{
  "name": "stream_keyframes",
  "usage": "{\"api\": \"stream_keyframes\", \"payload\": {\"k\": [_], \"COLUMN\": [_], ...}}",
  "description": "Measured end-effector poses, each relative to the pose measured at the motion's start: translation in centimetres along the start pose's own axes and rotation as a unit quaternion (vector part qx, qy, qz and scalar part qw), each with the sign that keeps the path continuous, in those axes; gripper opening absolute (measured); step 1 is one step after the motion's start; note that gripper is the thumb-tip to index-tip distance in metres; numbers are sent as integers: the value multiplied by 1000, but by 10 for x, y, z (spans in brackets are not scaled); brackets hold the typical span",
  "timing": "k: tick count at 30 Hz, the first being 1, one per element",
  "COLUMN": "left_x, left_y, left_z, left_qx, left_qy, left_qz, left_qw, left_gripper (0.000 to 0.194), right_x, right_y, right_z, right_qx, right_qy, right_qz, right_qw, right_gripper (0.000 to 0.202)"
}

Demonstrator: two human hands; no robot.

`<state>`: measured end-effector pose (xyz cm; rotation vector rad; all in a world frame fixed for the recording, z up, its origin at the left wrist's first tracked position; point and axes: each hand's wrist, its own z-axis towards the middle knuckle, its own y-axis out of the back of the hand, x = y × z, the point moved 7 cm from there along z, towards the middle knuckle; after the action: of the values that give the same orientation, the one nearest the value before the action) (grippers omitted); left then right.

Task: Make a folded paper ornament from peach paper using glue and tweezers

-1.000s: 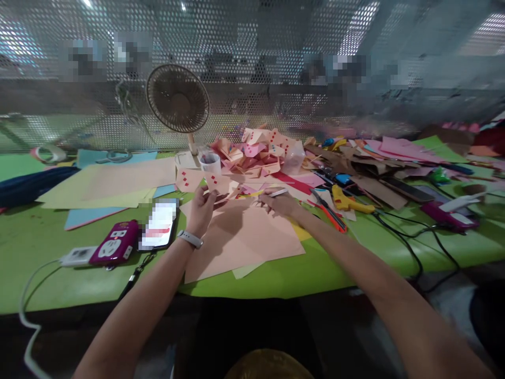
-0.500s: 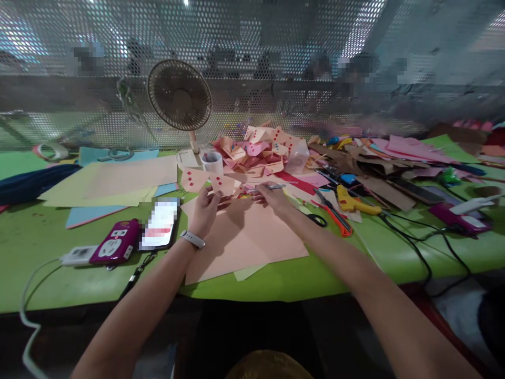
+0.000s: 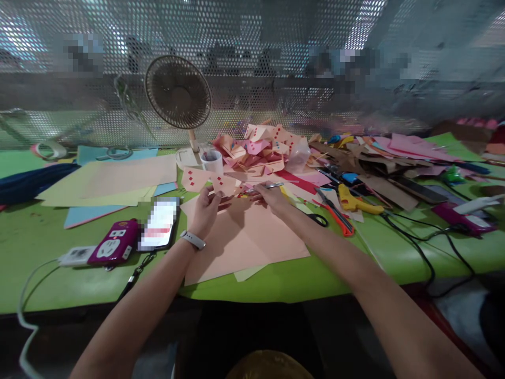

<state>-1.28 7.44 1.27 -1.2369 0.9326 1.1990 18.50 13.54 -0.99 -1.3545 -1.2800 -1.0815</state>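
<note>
Between the thumb and fingers of my left hand (image 3: 208, 206) is a folded peach paper piece (image 3: 196, 180) marked with red diamonds. My right hand (image 3: 270, 196) is closed around a slim silver tool (image 3: 275, 185), perhaps tweezers or a craft knife; its exact kind is unclear. Its tip points left towards the paper piece. Small coloured bits by the right fingertips are too small to make out. Both hands are above a large peach sheet (image 3: 252, 239) on the green table. Behind them lies a heap of folded peach pieces (image 3: 252, 150), several with red diamonds.
A white cup (image 3: 212, 159) and a fan (image 3: 179, 92) stand behind my left hand. Left are a phone (image 3: 160, 223), a purple power bank (image 3: 114, 242) and paper sheets (image 3: 114, 176). Right lie black-handled scissors (image 3: 317, 220), a red cutter (image 3: 337, 213) and a yellow glue gun (image 3: 359, 201).
Both hands keep nearly the same place and grip. The right hand and its silver tool have shifted very slightly. The camera view has moved a little.
</note>
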Motion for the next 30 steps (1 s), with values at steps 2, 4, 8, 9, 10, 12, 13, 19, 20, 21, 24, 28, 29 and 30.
{"api": "stream_keyframes", "payload": {"k": [2,4,8,9,10,12,13,19,20,21,24,28,29,30], "left_x": [0,0,0,0,-1,-1,-1,0,0,1,2,2,2,2], "left_y": [0,0,-1,-1,-1,-2,-2,-1,0,0,0,0,0,0], "left_z": [0,-1,-1,-1,-1,-1,-1,0,0,0,1,1,1,1], "left_qx": [0,2,6,7,8,9,8,3,2,0,-1,2,2,3], "left_qy": [1,0,-1,-2,-3,-5,-6,-2,-1,0,2,-1,-1,-2], "left_qz": [2,1,-2,-3,-3,-2,-1,-3,-3,-3,-4,-6,-5,-5], "left_qw": [1000,1000,1000,1000,1000,1000,1000,1000,1000,1000,1000,1000,1000,1000], "left_gripper": [23,23,23,24,24,24,24,24,24,24,24,27,27,26], "right_x": [-1,-2,-2,-2,-2,-2,-2,-3,-3,-2,1,11,16,20], "right_y": [0,0,-1,-2,-2,-3,-3,-6,-6,-6,-5,2,4,7], "right_z": [1,2,2,2,2,3,3,8,8,7,4,0,0,0], "right_qx": [-1,0,2,3,5,8,10,19,18,16,10,-10,-22,-34], "right_qy": [-7,-16,-28,-30,-32,-33,-32,-23,-23,-23,-20,4,22,42], "right_qz": [1,1,0,-1,-1,-2,-2,-6,-7,-9,-15,-24,-26,-31], "right_qw": [1000,1000,1000,1000,999,999,999,1000,1000,1000,1000,1000,999,998], "right_gripper": [11,12,15,15,15,14,14,11,10,9,6,6,6,7]}}
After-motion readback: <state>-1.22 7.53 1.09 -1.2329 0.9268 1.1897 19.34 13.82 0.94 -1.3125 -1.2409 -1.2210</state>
